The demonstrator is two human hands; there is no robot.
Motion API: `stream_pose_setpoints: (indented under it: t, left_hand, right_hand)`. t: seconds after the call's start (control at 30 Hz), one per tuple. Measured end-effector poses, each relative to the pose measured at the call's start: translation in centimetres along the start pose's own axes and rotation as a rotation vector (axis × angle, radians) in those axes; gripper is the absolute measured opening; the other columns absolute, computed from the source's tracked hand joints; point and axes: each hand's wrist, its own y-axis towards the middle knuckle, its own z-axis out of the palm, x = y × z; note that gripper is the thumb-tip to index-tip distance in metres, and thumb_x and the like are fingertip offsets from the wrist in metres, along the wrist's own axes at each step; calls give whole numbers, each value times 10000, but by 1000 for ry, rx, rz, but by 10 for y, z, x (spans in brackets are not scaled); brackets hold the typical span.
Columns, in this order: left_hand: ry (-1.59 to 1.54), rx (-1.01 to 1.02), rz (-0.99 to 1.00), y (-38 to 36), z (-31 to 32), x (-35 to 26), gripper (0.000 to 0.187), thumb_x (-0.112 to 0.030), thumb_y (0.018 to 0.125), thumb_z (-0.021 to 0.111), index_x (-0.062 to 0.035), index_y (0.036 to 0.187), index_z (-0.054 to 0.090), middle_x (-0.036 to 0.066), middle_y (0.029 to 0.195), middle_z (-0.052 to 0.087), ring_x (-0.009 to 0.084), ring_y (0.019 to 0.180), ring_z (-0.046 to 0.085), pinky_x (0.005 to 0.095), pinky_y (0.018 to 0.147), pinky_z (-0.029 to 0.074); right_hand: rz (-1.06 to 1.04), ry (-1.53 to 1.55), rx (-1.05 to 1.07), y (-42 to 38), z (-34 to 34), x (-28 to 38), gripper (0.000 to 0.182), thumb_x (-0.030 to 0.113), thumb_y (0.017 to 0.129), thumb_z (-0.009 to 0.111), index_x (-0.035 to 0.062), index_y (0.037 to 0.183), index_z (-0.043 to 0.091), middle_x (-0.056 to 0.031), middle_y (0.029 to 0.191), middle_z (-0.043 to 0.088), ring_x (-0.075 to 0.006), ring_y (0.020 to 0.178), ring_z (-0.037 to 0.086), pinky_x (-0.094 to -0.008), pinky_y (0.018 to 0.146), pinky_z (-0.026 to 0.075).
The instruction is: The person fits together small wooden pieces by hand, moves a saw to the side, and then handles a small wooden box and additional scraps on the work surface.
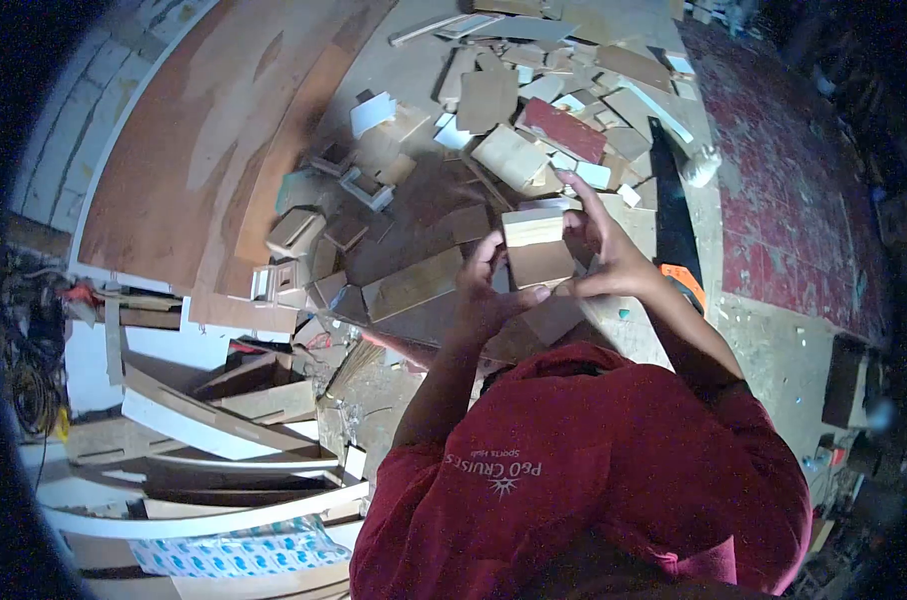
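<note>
A small box-like wooden piece (541, 262) is held up in front of my chest, with a pale wood strip along its top and a plain brown face below. My left hand (491, 290) grips its left side, thumb along the lower edge. From the other side my right hand (614, 255) closes on it, with thumb near the bottom edge and index finger stretched upward. Beneath the hands a long wooden block (414, 285) lies on a dark work surface. Part of the piece's sides is hidden by my fingers.
Scattered offcuts (534, 150) pile up ahead. A handsaw with an orange handle (682, 285) lies to the right. Large brown boards (204, 130) stretch along the left. Curved panels (214, 430) are stacked at lower left, and a worn red board (774, 170) lies at right.
</note>
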Motion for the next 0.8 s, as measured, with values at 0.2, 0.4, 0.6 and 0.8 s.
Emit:
stream_pose_setpoints:
  t: [0.2, 0.4, 0.6, 0.8]
  left_hand:
    - [128, 13, -6, -9, -16, 36, 804, -209, 612, 809, -60, 1272, 376, 117, 1199, 506, 231, 1112, 498, 352, 959, 392]
    - [26, -351, -245, -12, -60, 114, 637, -191, 682, 771, -36, 1197, 430, 97, 1168, 503, 216, 1090, 487, 378, 901, 416]
    - [-124, -840, 33, -17, -201, 291, 662, -271, 628, 783, 27, 1140, 487, 177, 1039, 582, 325, 953, 569, 385, 826, 454]
    - [965, -844, -190, 13, -206, 233, 690, -307, 559, 790, 24, 1096, 511, 196, 922, 613, 352, 916, 584, 420, 777, 456]
  right_hand:
    - [139, 89, 95, 4, 0, -43, 1163, 69, 545, 813, 82, 1426, 53, -156, 1431, 225, -216, 1123, 436, -340, 1009, 306]
    - [166, -350, 156, 0, -5, -93, 1178, 372, 579, 831, -15, 1395, 74, -226, 1422, 232, -341, 1305, 267, -396, 1068, 249]
    - [279, -444, 75, -27, -19, -143, 914, 388, 707, 737, -25, 1355, 242, -204, 1358, 339, -338, 1256, 338, -388, 1052, 274]
    - [143, -817, 292, -68, -26, -211, 600, 71, 736, 606, 58, 1302, 407, -99, 1199, 530, -199, 1105, 496, -332, 928, 401]
